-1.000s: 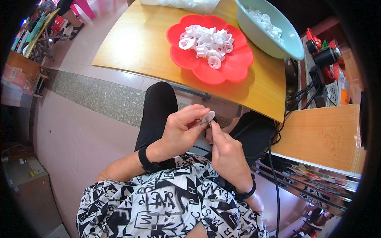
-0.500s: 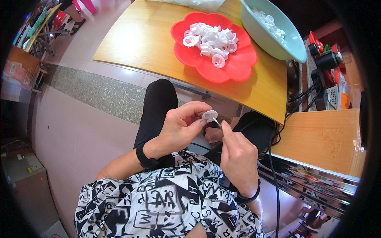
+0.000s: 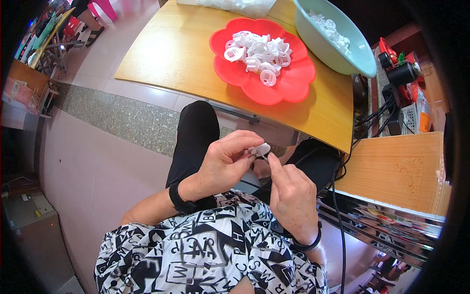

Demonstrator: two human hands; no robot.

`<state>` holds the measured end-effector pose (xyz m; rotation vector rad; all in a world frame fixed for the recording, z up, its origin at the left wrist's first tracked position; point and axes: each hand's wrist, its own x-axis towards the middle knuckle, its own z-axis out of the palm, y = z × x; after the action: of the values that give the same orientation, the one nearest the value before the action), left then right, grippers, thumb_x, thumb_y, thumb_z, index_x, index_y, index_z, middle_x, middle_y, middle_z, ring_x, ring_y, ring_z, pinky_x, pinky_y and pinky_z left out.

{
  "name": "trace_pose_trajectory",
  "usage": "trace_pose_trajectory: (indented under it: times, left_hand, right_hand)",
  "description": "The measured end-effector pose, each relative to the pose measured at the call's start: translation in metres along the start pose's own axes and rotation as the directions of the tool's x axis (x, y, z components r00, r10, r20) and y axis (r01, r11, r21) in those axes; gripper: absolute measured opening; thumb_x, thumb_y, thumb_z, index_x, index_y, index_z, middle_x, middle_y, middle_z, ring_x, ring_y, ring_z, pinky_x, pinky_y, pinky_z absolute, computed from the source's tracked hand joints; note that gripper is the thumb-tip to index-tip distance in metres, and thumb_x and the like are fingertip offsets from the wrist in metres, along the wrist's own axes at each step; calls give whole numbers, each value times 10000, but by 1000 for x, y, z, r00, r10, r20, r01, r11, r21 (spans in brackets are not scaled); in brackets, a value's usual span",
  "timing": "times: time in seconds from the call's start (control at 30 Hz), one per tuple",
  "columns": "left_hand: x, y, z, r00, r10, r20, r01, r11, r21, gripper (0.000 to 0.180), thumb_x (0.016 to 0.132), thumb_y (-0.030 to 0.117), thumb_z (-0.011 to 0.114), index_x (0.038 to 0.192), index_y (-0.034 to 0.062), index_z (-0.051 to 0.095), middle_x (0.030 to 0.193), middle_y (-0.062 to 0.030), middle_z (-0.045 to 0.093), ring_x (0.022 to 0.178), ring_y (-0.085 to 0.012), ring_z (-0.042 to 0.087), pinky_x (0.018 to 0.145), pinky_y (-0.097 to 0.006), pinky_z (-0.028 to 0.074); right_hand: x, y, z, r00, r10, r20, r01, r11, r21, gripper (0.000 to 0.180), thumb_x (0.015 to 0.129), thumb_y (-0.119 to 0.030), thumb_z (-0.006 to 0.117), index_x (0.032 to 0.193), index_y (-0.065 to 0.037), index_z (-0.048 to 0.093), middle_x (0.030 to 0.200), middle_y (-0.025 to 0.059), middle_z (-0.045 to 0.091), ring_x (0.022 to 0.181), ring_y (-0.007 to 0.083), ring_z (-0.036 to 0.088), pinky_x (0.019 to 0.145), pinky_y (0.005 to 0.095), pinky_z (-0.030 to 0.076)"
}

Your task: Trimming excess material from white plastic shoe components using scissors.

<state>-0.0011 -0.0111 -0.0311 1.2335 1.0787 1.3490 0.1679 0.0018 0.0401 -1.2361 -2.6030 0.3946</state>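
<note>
Between the thumb and fingers of my left hand is a small white round plastic part, held tilted above my lap. My right hand is closed on a thin slim tool; its tip meets the lower side of the part. Most of the tool is hidden by my fingers, so its exact kind does not show. Ahead of my hands, a red flower-shaped dish on the table bears a heap of similar white plastic parts.
Behind the dish, at the right, a pale green basin holds more white parts. A translucent bag lies at the far edge of the yellow wooden table. Black cables hang at my right, beside a lower wooden surface.
My left hand has turned the white part, so its face tips differently. The right hand has shifted slightly left, with the tool now under the part. The view has shifted a little.
</note>
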Motion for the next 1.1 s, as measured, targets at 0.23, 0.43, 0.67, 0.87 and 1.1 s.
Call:
trace_pose_trajectory:
  times: [0.23, 0.43, 0.67, 0.87, 1.1]
  left_hand:
    - [0, -4, 1, 981, 189, 37, -193, 969, 154, 320, 747, -162, 552, 1024, -12, 610, 1105, -123, 557, 921, -123, 568, 708, -200, 463]
    - [4, 5, 1, 994, 110, 5, -109, 987, 118, 337, 758, -156, 551, 1055, -5, 599, 1110, -113, 561, 923, -116, 569, 723, -204, 466]
    - [2, 4, 4, 1000, 0, -24, -2, 994, -108, 354, 802, -155, 514, 1133, -29, 530, 1145, -113, 546, 1014, -145, 558, 859, -258, 469]
    - [2, 2, 4, 998, 59, -10, -60, 997, -39, 340, 798, -162, 509, 1114, -34, 522, 1173, -126, 519, 1045, -158, 542, 870, -264, 461]
    - [1, 9, 9, 981, 195, -20, -186, 960, 209, 359, 740, -169, 554, 1066, -20, 558, 1100, -136, 554, 946, -154, 569, 727, -223, 471]
  right_hand:
    - [8, -3, -10, 988, 22, 154, -18, 1000, -26, 414, 711, -5, 553, 1123, 23, 555, 742, 130, 552, 662, 281, 605, 596, 362, 497]
    - [6, 6, -10, 999, 5, 45, -11, 992, 122, 389, 742, 7, 556, 1131, 12, 550, 729, 135, 541, 643, 298, 589, 586, 377, 486]
    - [-2, 5, -13, 999, 52, 1, -52, 990, 132, 415, 745, 17, 567, 1159, 5, 538, 726, 136, 530, 642, 301, 577, 592, 382, 480]
    - [-1, 1, -11, 1000, 24, 3, -25, 992, 122, 415, 743, 11, 568, 1157, 8, 537, 745, 139, 532, 657, 299, 586, 596, 378, 486]
    - [0, -5, -10, 998, 29, 48, -30, 999, 14, 399, 731, -12, 552, 1127, 37, 529, 741, 158, 555, 638, 301, 606, 571, 379, 497]
